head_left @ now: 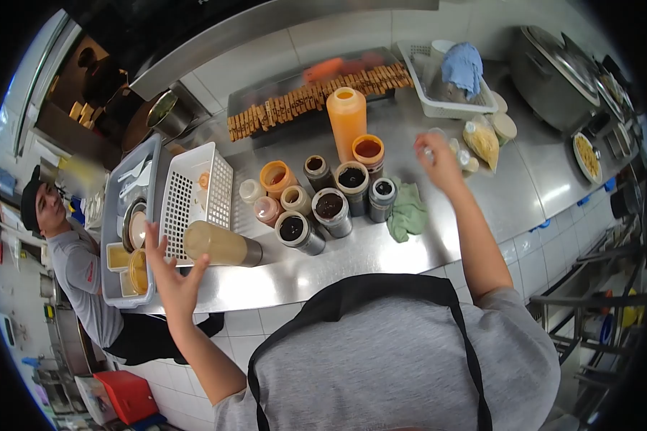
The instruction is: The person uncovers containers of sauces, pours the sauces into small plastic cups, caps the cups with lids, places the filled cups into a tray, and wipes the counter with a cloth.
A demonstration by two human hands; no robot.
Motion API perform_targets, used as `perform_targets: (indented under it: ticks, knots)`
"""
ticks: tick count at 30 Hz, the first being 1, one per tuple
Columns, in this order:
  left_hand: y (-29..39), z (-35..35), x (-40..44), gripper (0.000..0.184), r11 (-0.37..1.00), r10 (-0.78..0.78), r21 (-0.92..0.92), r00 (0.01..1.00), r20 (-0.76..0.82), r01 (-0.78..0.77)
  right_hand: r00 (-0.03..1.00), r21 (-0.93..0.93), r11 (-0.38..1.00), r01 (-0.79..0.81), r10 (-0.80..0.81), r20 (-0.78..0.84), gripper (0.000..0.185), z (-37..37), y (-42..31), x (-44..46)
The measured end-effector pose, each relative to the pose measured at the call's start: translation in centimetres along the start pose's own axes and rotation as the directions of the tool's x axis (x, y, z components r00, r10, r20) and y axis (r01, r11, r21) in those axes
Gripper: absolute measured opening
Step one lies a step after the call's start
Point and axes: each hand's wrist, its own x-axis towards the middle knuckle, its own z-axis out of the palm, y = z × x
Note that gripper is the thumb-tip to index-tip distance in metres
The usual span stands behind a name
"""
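Observation:
My left hand (174, 276) is raised with its fingers spread, between the grey bin (151, 215) and a large bottle of pale yellow sauce (219, 244). Nothing is in it. My right hand (438, 161) is over the steel counter, right of the bottles; its fingers are partly curled near something small and clear, and I cannot make out whether it holds it. Between the hands stand several open squeeze bottles, among them a tall orange one (347, 122) and a dark-filled one (331, 205). A green cloth (408, 212) lies beside them.
A white basket (219, 183) stands at the left. Behind the bottles runs a row of clothespins (266, 115). A white crate (449, 109) with a blue cloth, a bag of yellow food (484, 140) and a large pot (553, 75) are at the right. A co-worker (83, 276) stands at the left.

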Motion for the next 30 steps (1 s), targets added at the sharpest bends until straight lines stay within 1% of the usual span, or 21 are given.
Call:
perform_targets:
  ticks: [1, 3, 4, 5, 8, 9, 10, 11, 12, 13, 14, 15, 16, 17, 19, 21, 22, 23, 24, 26, 30]
  knots:
    - [0.2, -0.1, -0.4, 0.098, 1.000, -0.012, 0.000, 1.000, -0.015, 0.012, 0.997, -0.005, 0.999, -0.051, 0.050, -0.062, 0.017, -1.2, 0.7, 2.4]
    - [0.6, -0.5, -1.2, 0.094, 0.996, -0.071, 0.051, 0.985, -0.156, 0.079, 0.990, -0.027, 0.999, -0.031, 0.027, -0.139, 0.018, -3.0, 1.7, 7.0]
    - [0.1, 0.1, -1.7, 0.085, 0.999, -0.039, 0.028, 0.973, -0.227, 0.047, 0.993, -0.086, 0.996, -0.028, 0.018, -0.120, 0.020, -3.7, 2.6, 8.9]
    - [-0.4, 0.6, -2.6, 0.085, 0.997, -0.049, 0.040, 0.970, -0.237, 0.060, 0.995, -0.143, 0.989, -0.025, 0.011, -0.099, 0.022, -3.8, 3.5, 10.5]
    - [-0.3, 3.8, -5.3, 0.070, 0.966, -0.173, -0.239, 0.929, -0.327, 0.095, 0.994, -0.157, 0.988, -0.014, -0.003, -0.110, 0.028, -3.5, 5.5, 14.3]
    - [-0.1, 5.2, -6.4, 0.071, 0.954, -0.222, -0.258, 0.937, -0.270, 0.151, 0.995, -0.160, 0.987, 0.001, -0.018, -0.102, 0.028, -3.5, 6.3, 15.8]
    - [0.0, 6.5, -7.6, 0.072, 0.940, -0.270, -0.272, 0.939, -0.214, 0.209, 0.989, -0.268, 0.963, 0.016, -0.054, -0.135, 0.031, -3.4, 7.3, 17.3]
    - [-0.3, 8.0, -8.6, 0.073, 0.895, -0.328, -0.362, 0.935, -0.136, 0.261, 0.982, -0.369, 0.929, 0.031, -0.097, -0.162, 0.034, -3.1, 8.3, 18.8]
    - [-0.1, 9.4, -9.5, 0.074, 0.813, -0.441, -0.438, 0.897, -0.034, 0.383, 0.985, -0.461, 0.887, 0.032, -0.107, -0.136, 0.035, -2.9, 9.2, 20.4]
    - [0.5, 10.5, -10.0, 0.074, 0.701, -0.545, -0.504, 0.835, 0.076, 0.504, 0.984, -0.447, 0.892, 0.065, -0.131, -0.119, 0.035, -2.8, 10.1, 21.9]
    - [0.0, 11.6, -10.8, 0.075, 0.588, -0.606, -0.552, 0.774, 0.183, 0.591, 0.999, -0.547, 0.837, 0.003, -0.028, -0.038, 0.034, -2.6, 11.1, 23.2]
    - [0.5, 12.4, -11.1, 0.075, 0.412, -0.667, -0.608, 0.679, 0.305, 0.679, 0.996, -0.644, 0.764, -0.038, 0.080, 0.036, 0.034, -2.1, 12.3, 24.3]
    - [0.8, 13.2, -11.1, 0.073, 0.267, -0.707, -0.597, 0.575, 0.412, 0.757, 0.985, -0.742, 0.671, 0.010, 0.120, 0.122, 0.033, -1.6, 14.4, 25.3]
    - [0.6, 13.9, -11.6, 0.070, 0.120, -0.670, -0.667, 0.556, 0.492, 0.735, 0.967, -0.822, 0.565, 0.071, 0.163, 0.195, 0.033, -1.2, 16.3, 26.4]
    - [1.4, 15.0, -11.2, 0.066, -0.127, -0.659, -0.694, 0.462, 0.593, 0.708, 0.949, -0.877, 0.474, 0.077, 0.235, 0.210, 0.033, -0.6, 18.5, 27.6]
    - [1.7, 15.9, -10.7, 0.064, -0.186, -0.658, -0.724, 0.463, 0.594, 0.665, 0.938, -0.904, 0.426, 0.043, 0.295, 0.184, 0.032, 0.0, 22.1, 29.0]
    - [1.8, 16.1, -10.5, 0.062, -0.239, -0.633, -0.727, 0.464, 0.619, 0.644, 0.921, -0.905, 0.413, 0.103, 0.303, 0.243, 0.031, -0.1, 22.6, 29.4]
    - [1.7, 16.1, -10.4, 0.062, -0.238, -0.642, -0.734, 0.464, 0.610, 0.636, 0.901, -0.904, 0.397, 0.157, 0.317, 0.296, 0.030, -0.4, 22.5, 29.5]
    - [1.7, 16.2, -9.9, 0.060, -0.255, -0.624, -0.750, 0.489, 0.610, 0.610, 0.904, -0.901, 0.403, 0.160, 0.306, 0.298, 0.030, -0.3, 22.4, 29.8]
    - [1.7, 16.4, -9.7, 0.059, -0.282, -0.613, -0.762, 0.502, 0.611, 0.583, 0.886, -0.911, 0.412, 0.036, 0.408, 0.219, 0.031, -0.2, 21.7, 29.1]
    - [2.1, 16.6, -8.8, 0.058, -0.248, -0.610, -0.768, 0.520, 0.597, 0.591, 0.827, -0.930, 0.366, -0.031, 0.531, 0.182, 0.033, -0.4, 18.7, 29.3]
